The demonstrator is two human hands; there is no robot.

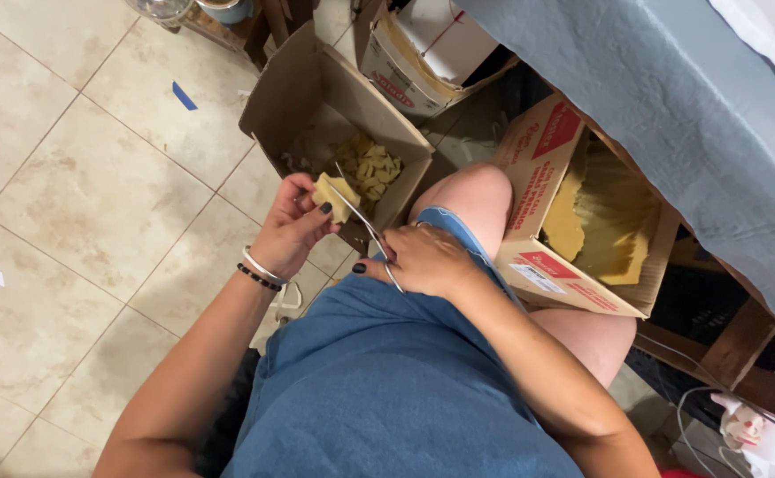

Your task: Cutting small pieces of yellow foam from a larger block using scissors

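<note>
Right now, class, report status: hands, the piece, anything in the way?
Left hand pinches yellow piece. Right hand works scissors, blades at piece. Open box of cut pieces beneath; nothing blocking.

Seated person, viewed from above. Blue denim garment covering torso and lap, its hem ending above a bare knee. Left hand (294,232): dark-polished nails; wrist bearing one silver bangle and one dark beaded bracelet. Right hand (423,261): dark-polished thumbnail. Forearms bare, no sleeves.
</note>
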